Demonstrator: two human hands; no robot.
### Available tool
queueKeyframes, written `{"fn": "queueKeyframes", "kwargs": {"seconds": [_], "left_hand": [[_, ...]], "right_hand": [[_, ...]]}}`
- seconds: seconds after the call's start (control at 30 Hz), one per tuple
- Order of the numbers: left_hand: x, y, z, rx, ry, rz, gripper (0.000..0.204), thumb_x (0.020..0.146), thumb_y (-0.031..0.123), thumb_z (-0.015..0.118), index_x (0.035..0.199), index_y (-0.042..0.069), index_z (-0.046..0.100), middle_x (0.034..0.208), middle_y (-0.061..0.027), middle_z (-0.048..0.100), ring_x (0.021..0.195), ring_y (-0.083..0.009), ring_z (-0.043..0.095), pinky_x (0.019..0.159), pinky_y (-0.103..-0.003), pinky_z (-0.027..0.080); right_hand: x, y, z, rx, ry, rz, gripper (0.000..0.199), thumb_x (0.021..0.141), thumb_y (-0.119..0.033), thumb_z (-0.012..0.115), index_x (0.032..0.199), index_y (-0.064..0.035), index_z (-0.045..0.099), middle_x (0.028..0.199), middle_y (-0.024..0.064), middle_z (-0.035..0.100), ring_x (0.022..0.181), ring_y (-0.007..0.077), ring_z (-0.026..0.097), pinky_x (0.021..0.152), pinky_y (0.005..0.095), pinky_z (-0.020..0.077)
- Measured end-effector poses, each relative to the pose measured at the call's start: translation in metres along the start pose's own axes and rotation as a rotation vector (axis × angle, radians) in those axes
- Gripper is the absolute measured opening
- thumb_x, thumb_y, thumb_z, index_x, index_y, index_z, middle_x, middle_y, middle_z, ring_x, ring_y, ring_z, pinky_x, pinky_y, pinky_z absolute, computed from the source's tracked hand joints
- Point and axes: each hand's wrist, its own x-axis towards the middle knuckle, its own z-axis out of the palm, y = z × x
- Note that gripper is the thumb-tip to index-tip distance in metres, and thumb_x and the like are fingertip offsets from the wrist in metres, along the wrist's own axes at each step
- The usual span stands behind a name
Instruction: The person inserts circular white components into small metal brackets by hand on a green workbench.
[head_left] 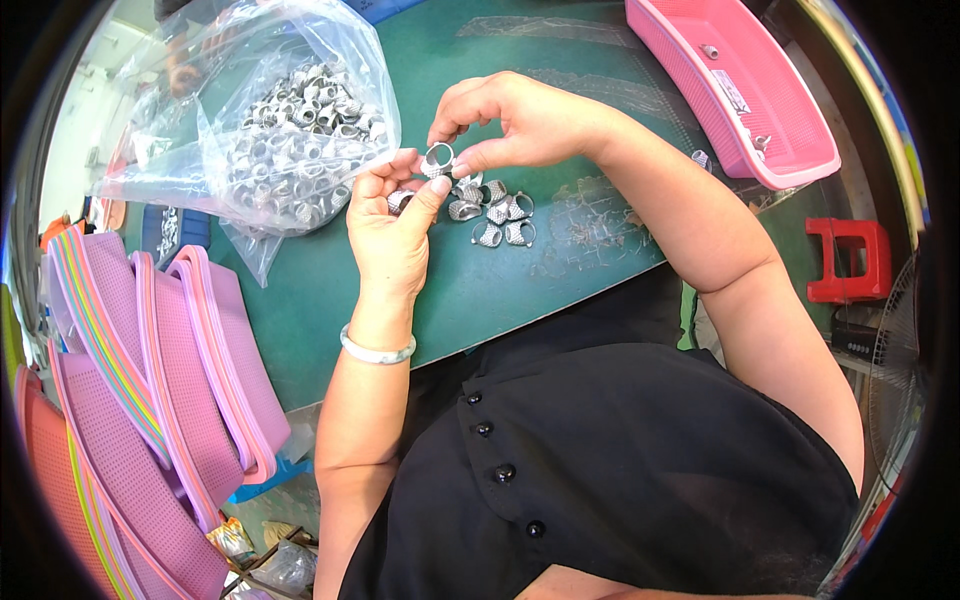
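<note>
In front of me, a silver ring-shaped metal piece [436, 172] with a rough, textured band is held up between both hands. My left hand [393, 240] is closed on its lower edge with thumb and fingertips. A second, darker ring-shaped piece [399, 201] sits in the curled fingers of that hand. From the far right my right hand [530, 120] reaches in, its thumb and fingers around the raised piece; exact contact is hard to make out. Just right of my left hand, several similar textured pieces [499, 212] lie loosely on the green table [350, 300].
A clear plastic bag [350, 60] full of similar pieces lies at the far left. Stacked pink and purple perforated baskets [200, 380] stand at the left. A pink tray [790, 110] with a few small items is at the far right, near a red stool [848, 262].
</note>
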Motion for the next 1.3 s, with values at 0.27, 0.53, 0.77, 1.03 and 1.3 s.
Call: {"fn": "queueKeyframes", "kwargs": {"seconds": [0.27,0.53,0.77,1.03,1.3], "left_hand": [[-0.001,-0.001,0.0,0.057,-0.005,0.05,0.038,0.075,-0.006,0.067,0.109,0.0,0.052,0.094,-0.0048,0.056,0.075,-0.0081,0.052,0.065,-0.02,0.045],[-0.004,0.001,0.002,0.118,-0.026,0.113,0.03,0.073,-0.002,0.071,0.101,0.001,0.06,0.089,-0.0017,0.057,0.074,-0.0058,0.05,0.067,-0.019,0.044],[-0.003,-0.003,0.002,0.182,-0.026,0.173,0.026,0.074,0.001,0.072,0.096,0.002,0.059,0.08,0.0008,0.055,0.07,-0.0049,0.049,0.061,-0.018,0.042],[0.006,0.005,-0.011,-0.308,0.032,-0.347,0.01,0.084,0.011,0.054,0.092,0.006,0.052,0.085,-0.0071,0.058,0.071,-0.0137,0.054,0.054,-0.024,0.044],[0.008,0.007,-0.014,-0.318,0.021,-0.435,0.019,0.086,0.018,0.056,0.099,0.004,0.055,0.08,-0.0065,0.057,0.068,-0.0147,0.054,0.051,-0.023,0.041]], "right_hand": [[0.0,-0.001,0.0,0.006,-0.008,-0.013,0.028,0.071,-0.011,0.07,0.098,-0.0054,0.064,0.091,0.0041,0.062,0.089,0.018,0.057,0.073,0.0308,0.0441],[0.0,0.001,0.004,0.015,-0.058,0.006,0.028,0.069,-0.009,0.07,0.095,-0.0016,0.064,0.092,0.0083,0.062,0.09,0.0225,0.057,0.079,0.0336,0.0453],[-0.002,-0.001,0.009,-0.006,-0.106,0.031,0.026,0.071,-0.01,0.069,0.095,-0.0011,0.064,0.092,0.0101,0.062,0.092,0.0235,0.056,0.081,0.0347,0.0448],[-0.003,0.013,0.002,-0.231,-0.188,0.059,0.02,0.073,-0.008,0.065,0.093,-0.003,0.063,0.094,0.0092,0.06,0.096,0.0273,0.053,0.084,0.0366,0.043],[-0.003,0.018,0.002,-0.236,-0.179,0.105,0.011,0.073,-0.007,0.065,0.082,-0.0013,0.063,0.086,0.0087,0.06,0.091,0.0264,0.054,0.08,0.0357,0.0436]]}}
